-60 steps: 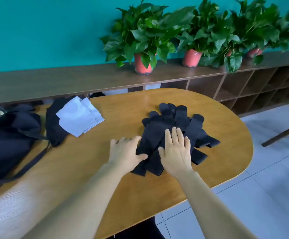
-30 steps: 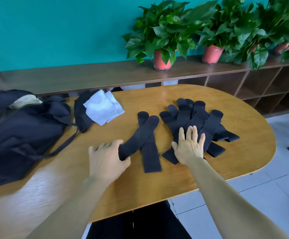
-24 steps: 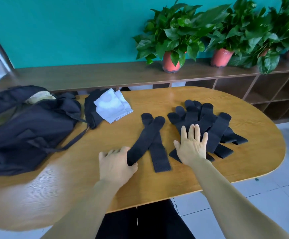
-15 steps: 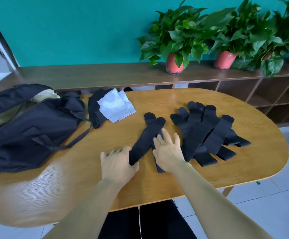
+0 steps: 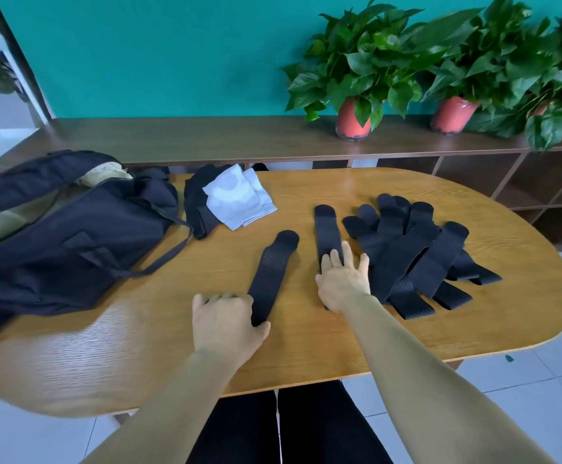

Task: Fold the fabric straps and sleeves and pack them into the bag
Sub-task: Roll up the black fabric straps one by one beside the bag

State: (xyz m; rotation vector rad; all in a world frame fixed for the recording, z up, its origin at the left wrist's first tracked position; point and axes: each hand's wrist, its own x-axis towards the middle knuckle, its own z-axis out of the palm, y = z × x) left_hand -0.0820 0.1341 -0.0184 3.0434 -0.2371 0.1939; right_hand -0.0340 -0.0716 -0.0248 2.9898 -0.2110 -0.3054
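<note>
One long black perforated strap [image 5: 272,267] lies alone at the middle of the wooden table [image 5: 306,349]. My left hand [image 5: 227,321] grips its near end, fingers curled over it. A second black strap [image 5: 325,229] lies straight just to the right. My right hand [image 5: 343,283] presses flat on its near part with fingers spread. A pile of several more black straps [image 5: 417,259] fans out to the right of that hand. The black bag [image 5: 61,229] sits at the table's left end with its top open.
Folded white sleeves [image 5: 239,199] rest on folded black fabric [image 5: 197,204] beside the bag. The bag's shoulder strap [image 5: 164,259] trails across the table. A long wooden shelf unit [image 5: 205,139] with potted plants [image 5: 353,118] runs behind the table.
My left hand pulled one strap to the left, uncrossing it from the other. My right hand left the pile and now presses on the second strap.
</note>
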